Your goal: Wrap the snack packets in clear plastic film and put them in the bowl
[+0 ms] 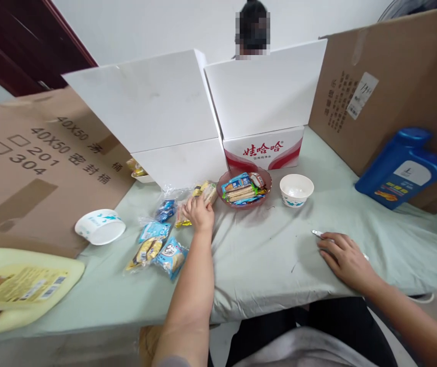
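So the left hand (pixel 200 213) is stretched out to the middle of the frame, fingers curled down over a yellowish snack packet (pixel 205 192) that sits just left of the reddish glass dish (pixel 224 179). It's touching the packet, but I can't tell if it's really pinched or just pressed on. The dish is loaded with more wrapped snacks (pixel 243 187). Just to its right sits a white bowl (pixel 297 189).

Lower left of that hand there's a loose bunch of snack bags (pixel 157 248), blue and yellow ones, lying on the pale green tablecloth (pixel 264 255). Further left, another white bowl (pixel 100 227) is tipped on its side.

The right hand (pixel 343 259) is at the lower right, lying flat with the palm down on top of a small silvery thing (pixel 319 234); only its tip pokes out, so no idea what it is.

There's a blue jug (pixel 404 168) at the right edge, a yellow bottle (pixel 19 285) at the lower left, and a red-and-white carton (pixel 264 149) with its white flaps up behind the dish.
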`<state>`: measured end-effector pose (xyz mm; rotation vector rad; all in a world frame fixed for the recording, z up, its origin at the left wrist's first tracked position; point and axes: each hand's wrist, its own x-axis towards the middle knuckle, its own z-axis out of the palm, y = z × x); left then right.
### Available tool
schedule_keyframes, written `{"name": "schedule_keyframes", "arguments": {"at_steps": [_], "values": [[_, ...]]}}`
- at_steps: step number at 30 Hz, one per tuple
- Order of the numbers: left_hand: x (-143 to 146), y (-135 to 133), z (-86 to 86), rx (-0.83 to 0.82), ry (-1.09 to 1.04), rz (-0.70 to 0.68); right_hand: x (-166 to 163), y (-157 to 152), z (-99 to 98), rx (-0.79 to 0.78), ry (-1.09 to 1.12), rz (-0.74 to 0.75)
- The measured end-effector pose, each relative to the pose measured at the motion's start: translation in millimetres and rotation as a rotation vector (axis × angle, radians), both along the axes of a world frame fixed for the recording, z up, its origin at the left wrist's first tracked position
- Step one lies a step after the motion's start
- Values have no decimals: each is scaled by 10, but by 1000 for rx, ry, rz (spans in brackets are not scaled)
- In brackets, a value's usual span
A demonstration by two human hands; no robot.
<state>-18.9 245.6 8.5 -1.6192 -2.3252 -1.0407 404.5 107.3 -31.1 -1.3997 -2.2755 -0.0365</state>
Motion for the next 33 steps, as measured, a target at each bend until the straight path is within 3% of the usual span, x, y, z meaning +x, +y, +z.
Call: {"name": "schedule_keyframes", "arguments": {"at_steps": [6, 8, 11, 14, 17, 19, 22, 24, 28, 30, 33], "values": [[73, -401, 322, 347, 17, -18, -61, -55, -22, 61, 39, -79], [221, -610, 368, 481, 92, -120, -71, -54, -2, 58, 44, -72], [611, -917, 238, 493, 240, -480, -86, -55, -8, 71, 39, -101], [1006, -1154, -18, 238, 379, -982, -78, -53, -28, 73, 13, -161], [1176, -1267, -198, 125, 321, -1241, -72, -39, 2, 47, 11, -173], [1165, -1269, -248, 170, 181, -1227, -126, -24, 82, 60, 69, -153], [1089, -1214, -282, 156, -21, -1060, -373, 1, 283, 91, 124, -71], [1052, -1180, -311, 56, -103, -1010, -631, 18, 433, 73, 64, 35], [1031, -1160, -363, -87, -156, -1057, -1068, 63, 630, -52, -165, 222], [1037, -1160, -359, -113, -154, -1050, -1104, 85, 650, -93, -228, 241], [1059, -1157, -313, -135, -139, -1045, -876, 105, 598, -115, -238, 189]]}}
